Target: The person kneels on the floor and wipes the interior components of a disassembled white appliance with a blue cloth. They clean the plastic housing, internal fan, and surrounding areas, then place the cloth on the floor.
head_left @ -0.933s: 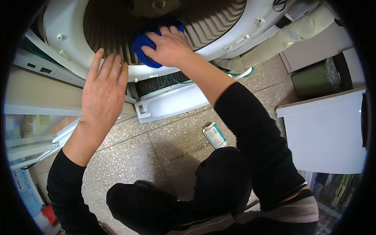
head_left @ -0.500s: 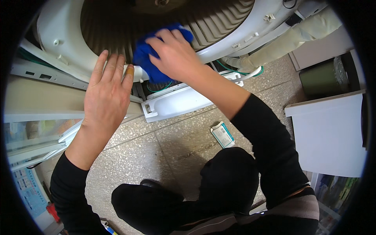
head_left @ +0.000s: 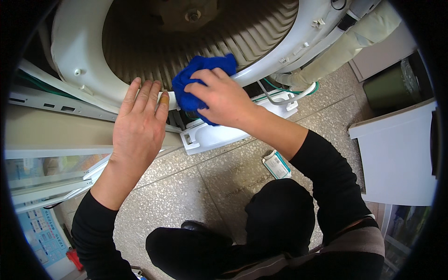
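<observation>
A round, brownish bladed fan wheel (head_left: 186,49) sits inside a white ring housing (head_left: 84,46) at the top of the view. My right hand (head_left: 224,99) grips a bunched blue cloth (head_left: 200,67), which lies over the lower edge of the housing and against the wheel's blades. The cloth hides part of the rim beneath it. To its left, my left hand (head_left: 141,119) rests on the lower rim with fingers stretched flat, one wearing a tan bandage. Nothing is held in that hand.
Below the housing is a white plastic panel (head_left: 219,135). A wrapped pipe (head_left: 345,58) runs along the right. On the speckled floor (head_left: 163,186) lies a small white-and-teal packet (head_left: 276,165). A dark green bin (head_left: 392,88) and a white cabinet (head_left: 396,156) stand at right.
The view has shifted, showing more of the fan wheel's hub. My right hand and the cloth have slid a little down the rim. My left hand keeps its place on the housing.
</observation>
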`<state>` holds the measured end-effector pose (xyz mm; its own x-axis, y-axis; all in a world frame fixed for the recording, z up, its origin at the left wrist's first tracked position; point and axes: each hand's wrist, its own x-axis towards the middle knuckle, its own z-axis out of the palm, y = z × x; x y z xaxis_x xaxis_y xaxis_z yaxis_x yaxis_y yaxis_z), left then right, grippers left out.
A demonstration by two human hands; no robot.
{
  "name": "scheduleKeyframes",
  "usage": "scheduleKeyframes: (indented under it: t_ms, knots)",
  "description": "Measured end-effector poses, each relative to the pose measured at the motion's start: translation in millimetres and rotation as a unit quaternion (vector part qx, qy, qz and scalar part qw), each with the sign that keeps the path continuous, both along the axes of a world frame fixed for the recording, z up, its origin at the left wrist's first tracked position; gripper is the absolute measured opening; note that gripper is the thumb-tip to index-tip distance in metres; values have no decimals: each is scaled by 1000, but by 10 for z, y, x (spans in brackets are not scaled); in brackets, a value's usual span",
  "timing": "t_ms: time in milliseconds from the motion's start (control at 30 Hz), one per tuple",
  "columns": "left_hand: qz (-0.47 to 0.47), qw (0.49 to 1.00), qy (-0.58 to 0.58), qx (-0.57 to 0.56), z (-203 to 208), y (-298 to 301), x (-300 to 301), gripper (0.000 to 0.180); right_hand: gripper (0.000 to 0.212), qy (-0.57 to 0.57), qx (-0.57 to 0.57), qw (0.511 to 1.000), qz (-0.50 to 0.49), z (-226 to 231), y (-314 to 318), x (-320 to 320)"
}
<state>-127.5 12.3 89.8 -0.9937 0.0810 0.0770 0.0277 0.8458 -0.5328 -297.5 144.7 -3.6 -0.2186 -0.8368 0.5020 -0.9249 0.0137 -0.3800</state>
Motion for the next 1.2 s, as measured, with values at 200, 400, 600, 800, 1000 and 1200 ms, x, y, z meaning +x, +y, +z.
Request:
scheduleKeyframes:
  t_ms: [200, 400, 600, 800, 1000, 1200]
  knots:
    - [-12, 999, -39, 28, -82, -22, -25, 45, 45, -158, -186, 968, 50, 369, -839, -142]
    - [-50, 997, -29, 55, -90, -42, -70, 51, 45, -273, 43, 958, -75, 278, -1270, -279]
    - [21, 1000, 6, -13, 51, -23, -73, 54, 42, 13, 53, 992, -112, -27, -362, -152]
    - [7, 1000, -8, -1, 56, 21, -99, 53, 48, -5, 11, 999, -48, 54, 106, -79]
    - [-28, 999, 4, -41, 26, 35, -102, 35, 45, -80, -89, 991, -57, 235, -996, -174]
    - [-39, 999, -15, 6, 30, 51, -130, 35, 45, -140, -3, 989, -46, -24, -697, -56]
